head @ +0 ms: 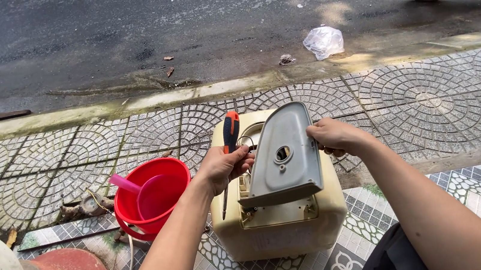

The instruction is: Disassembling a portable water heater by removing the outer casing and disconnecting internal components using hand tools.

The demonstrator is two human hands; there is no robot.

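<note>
Both hands are gripping the grey cover plate (286, 154), tilting it up off the cream appliance housing (280, 221), long axis running away from the person. Left hand (223, 167) is pinching its left edge while clasping an orange-handled screwdriver (229, 154); right hand (334, 136) is curling fingers round the right edge. A red bucket (151, 199) is sitting left.

Both bare forearms come from the bottom edge and go up toward the middle. The left hand (224, 166) has the fingers curled to the right, the thumb on top, the back of the hand facing the camera; it is closed in a grip. The right hand (332, 136) is a bit higher, the wrist bent a little, the fingers folded down and closed in a pinch. The hands are near each other but apart
</note>
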